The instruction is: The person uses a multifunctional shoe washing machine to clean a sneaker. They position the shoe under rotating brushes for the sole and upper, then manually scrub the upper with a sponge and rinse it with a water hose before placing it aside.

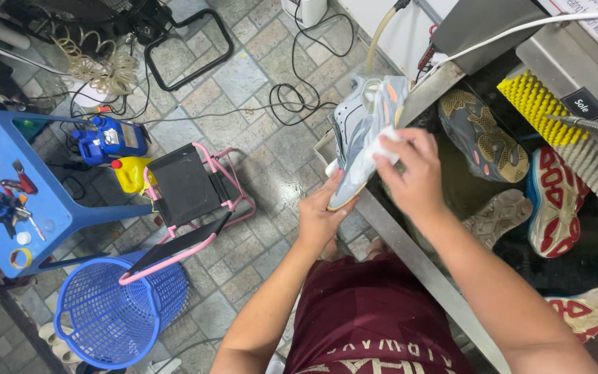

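Sneaker (358,131), grey mesh with orange patch, cradled underneath by left hand (321,215); white cloth (386,149) pinched against it by right hand (413,173), above steel sink edge (410,253).

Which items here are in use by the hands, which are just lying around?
In use:
grey sneaker, held by the left hand
white cloth, pressed on it by the right hand

Lying about:
blue basket
pink folding chair
yellow bottle
blue table
yellow brush
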